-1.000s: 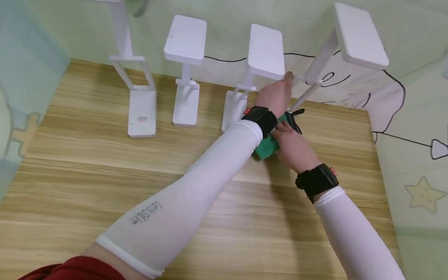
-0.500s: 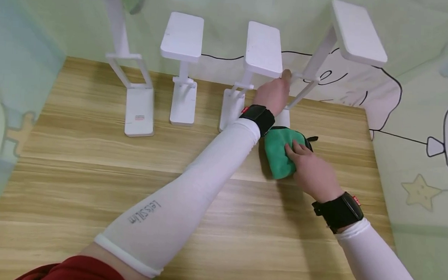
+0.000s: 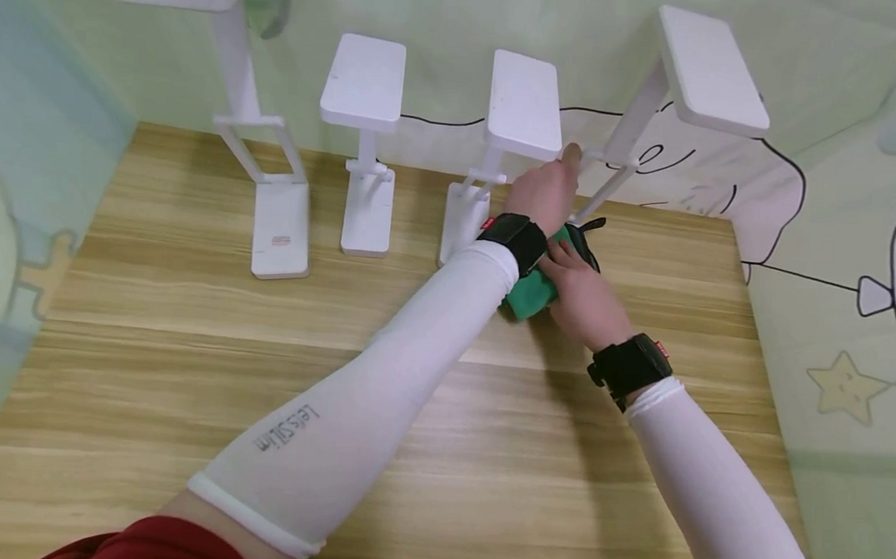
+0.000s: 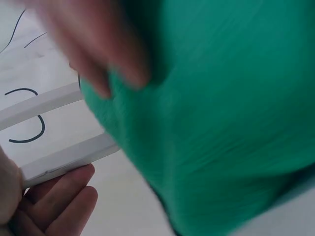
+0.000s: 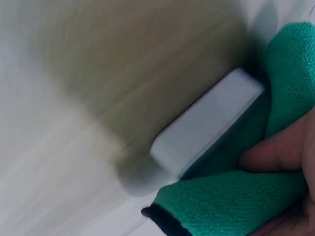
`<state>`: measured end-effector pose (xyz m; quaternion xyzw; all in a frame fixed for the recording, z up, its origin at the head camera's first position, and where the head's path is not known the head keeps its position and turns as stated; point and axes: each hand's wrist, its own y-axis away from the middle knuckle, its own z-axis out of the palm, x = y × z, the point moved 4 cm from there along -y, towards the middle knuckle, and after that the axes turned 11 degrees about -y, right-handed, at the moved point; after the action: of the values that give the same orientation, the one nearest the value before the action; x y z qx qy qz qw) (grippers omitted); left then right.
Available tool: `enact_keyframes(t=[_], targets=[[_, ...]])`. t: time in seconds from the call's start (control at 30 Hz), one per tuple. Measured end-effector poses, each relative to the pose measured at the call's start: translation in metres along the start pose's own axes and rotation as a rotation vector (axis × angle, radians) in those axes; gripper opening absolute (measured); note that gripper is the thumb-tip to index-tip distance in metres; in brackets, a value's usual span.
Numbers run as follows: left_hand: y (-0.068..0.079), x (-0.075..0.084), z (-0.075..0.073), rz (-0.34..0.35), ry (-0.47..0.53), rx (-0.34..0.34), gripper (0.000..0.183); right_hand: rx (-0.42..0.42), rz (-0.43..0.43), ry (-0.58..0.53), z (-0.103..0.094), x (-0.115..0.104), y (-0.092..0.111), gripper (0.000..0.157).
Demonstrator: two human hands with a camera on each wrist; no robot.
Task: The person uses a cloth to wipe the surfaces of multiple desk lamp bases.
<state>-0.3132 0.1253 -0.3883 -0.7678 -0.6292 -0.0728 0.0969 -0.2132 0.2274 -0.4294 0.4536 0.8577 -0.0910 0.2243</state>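
Note:
My left hand (image 3: 545,192) grips the folding white arm of the right-most desk lamp (image 3: 720,70); its curled fingers (image 4: 66,201) show under the pale bar in the left wrist view. My right hand (image 3: 586,298) presses a green cloth (image 3: 530,296) with black edging onto that lamp's base, its thumb (image 5: 275,152) tucked into a fold. In the right wrist view the cloth bunches around the white base (image 5: 209,125), one end sticking out. From the head view, the left wrist and the cloth hide most of this base.
Three more white lamps stand in a row to the left: one nearby (image 3: 526,104), one further along (image 3: 364,82) and a taller one at the far left (image 3: 281,226). A printed fabric wall (image 3: 855,247) borders the wooden tabletop (image 3: 486,448) at the back and sides.
My right hand slid the cloth toward me and to the right along the lamp base, then back toward the left hand. The left hand has kept its place on the lamp arm.

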Motion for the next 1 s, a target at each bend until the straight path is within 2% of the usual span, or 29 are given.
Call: enact_keyframes(t=[0.1,0.23,0.33,0.43,0.5,0.57,0.7,0.77,0.87,0.9,1.0], targets=[[-0.001,0.0,0.001,0.006,0.0,0.0,0.038,0.004,0.056,0.002,-0.005,0.007,-0.001,0.063],[-0.003,-0.001,0.004,0.013,-0.008,0.017,0.038,-0.047,0.147,0.032,-0.008,0.009,0.012,0.062],[-0.005,-0.003,0.006,0.006,-0.016,0.033,0.037,-0.096,0.202,0.088,-0.008,0.002,0.027,0.063],[-0.007,-0.004,0.007,0.002,-0.016,0.04,0.038,-0.147,0.216,0.193,-0.006,-0.015,0.04,0.058],[-0.007,-0.005,0.006,0.002,-0.019,0.045,0.037,-0.182,0.2,0.253,-0.002,-0.028,0.046,0.055],[-0.006,-0.006,0.005,0.0,-0.025,0.048,0.038,-0.201,0.158,0.262,0.004,-0.041,0.046,0.053],[-0.004,-0.006,0.003,-0.003,-0.027,0.039,0.04,-0.187,0.032,0.174,0.014,-0.054,0.03,0.057],[-0.003,-0.005,0.002,-0.005,-0.016,0.025,0.041,-0.141,-0.035,0.133,0.016,-0.049,0.017,0.057],[-0.001,-0.001,0.002,-0.003,-0.009,0.007,0.041,-0.04,-0.095,0.099,0.012,-0.027,0.0,0.055],[-0.001,0.0,0.002,-0.002,-0.002,-0.004,0.041,-0.013,-0.096,0.085,0.009,-0.018,-0.003,0.054],[0.0,0.004,0.003,0.012,-0.002,-0.025,0.044,0.014,-0.036,0.035,0.0,0.007,-0.004,0.065]])
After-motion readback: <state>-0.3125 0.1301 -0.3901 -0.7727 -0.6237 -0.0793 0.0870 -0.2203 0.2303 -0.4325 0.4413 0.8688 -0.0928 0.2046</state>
